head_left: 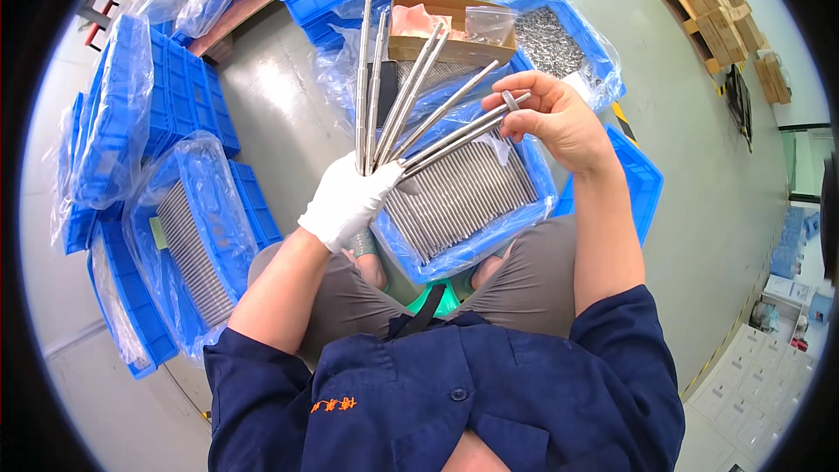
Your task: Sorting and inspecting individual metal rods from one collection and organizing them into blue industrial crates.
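Right hand (559,118), bare, pinches a small metal ring (509,100) on the far tip of one rod. Gloved left hand (347,201) clamps the fanned steel rods (411,109), their long axes running far-right, above the blue crate (489,240).

Navy work jacket, grey trousers, white glove on left grip (347,201)

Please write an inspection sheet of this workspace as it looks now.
Surface: grey floor; no table seen.
Job's things: fan of long metal rods; blue crate of rods in front of the knees.
Clutter: blue crates in plastic liners; cardboard box; crate of small metal parts.
Grippers: left hand, white glove, grips the fan's base; right hand, bare, pinches rod tips.
Cables: nothing seen.
Surroundings: wooden pallets.
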